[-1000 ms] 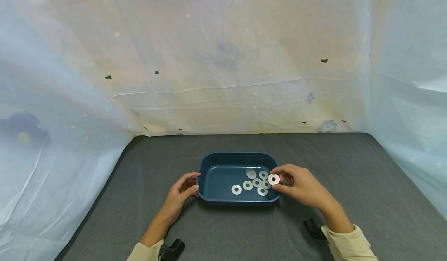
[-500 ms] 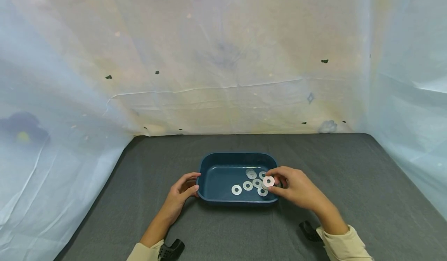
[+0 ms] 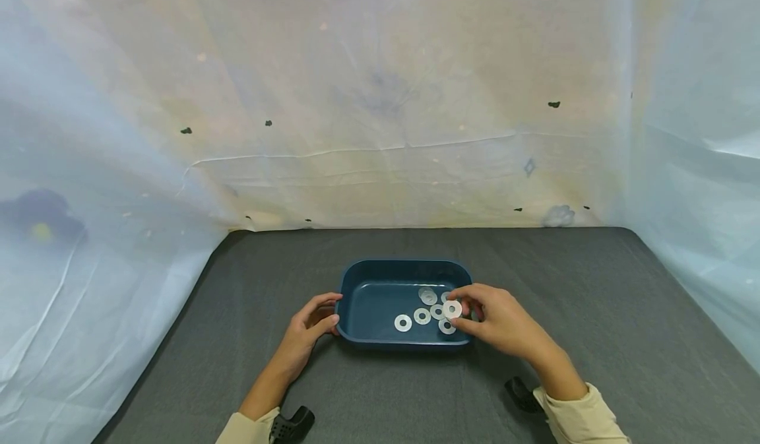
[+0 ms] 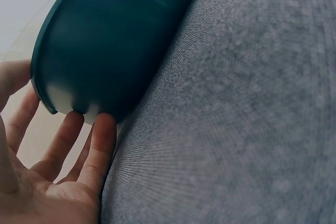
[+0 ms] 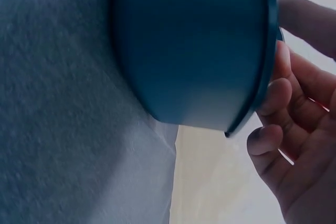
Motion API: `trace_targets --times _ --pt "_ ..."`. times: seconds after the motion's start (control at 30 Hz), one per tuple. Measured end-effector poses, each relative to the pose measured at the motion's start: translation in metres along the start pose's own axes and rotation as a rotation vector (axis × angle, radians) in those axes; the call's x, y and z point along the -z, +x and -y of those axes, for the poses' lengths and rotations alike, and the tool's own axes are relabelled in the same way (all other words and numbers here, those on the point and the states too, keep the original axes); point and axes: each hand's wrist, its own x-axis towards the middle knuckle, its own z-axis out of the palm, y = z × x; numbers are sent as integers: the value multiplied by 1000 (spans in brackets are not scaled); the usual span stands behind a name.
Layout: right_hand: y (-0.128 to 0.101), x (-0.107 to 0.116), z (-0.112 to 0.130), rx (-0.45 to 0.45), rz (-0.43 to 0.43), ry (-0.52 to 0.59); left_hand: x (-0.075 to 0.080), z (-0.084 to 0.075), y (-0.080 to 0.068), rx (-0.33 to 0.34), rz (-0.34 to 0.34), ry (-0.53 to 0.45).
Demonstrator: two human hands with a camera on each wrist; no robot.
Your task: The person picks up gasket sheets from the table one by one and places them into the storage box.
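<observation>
A dark blue rectangular tray (image 3: pixel 371 299) stands on the grey cloth, with several flat silver washers (image 3: pixel 403 323) lying mostly in its right half. At the tray's left end my left hand (image 3: pixel 305 328) holds the rim, its fingertips against the outer wall in the left wrist view. Thumb and index finger of my right hand (image 3: pixel 501 318) pinch a washer (image 3: pixel 452 309) above the others, just inside the right end. That hand covers part of the right rim. In the right wrist view the tray wall (image 5: pixel 194 51) hides the pinched washer.
Dark grey cloth (image 3: pixel 380 398) covers the table, which ends at a back edge against a pale patterned curtain (image 3: pixel 380 101). More curtain hangs at the left and right sides. Black straps sit near both sleeve cuffs.
My right hand has moved left with the pinched washer, from the tray's right rim to over the washers inside. The left hand and the tray stay where they were.
</observation>
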Motion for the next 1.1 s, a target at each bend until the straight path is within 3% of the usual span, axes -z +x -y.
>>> trace_targets --times 0.33,1.1 --pt "2 -5 0 21 -3 16 0 -2 -1 12 -8 7" --pt "-7 20 -19 -16 -77 1 -1 -1 0 -5 3 0"
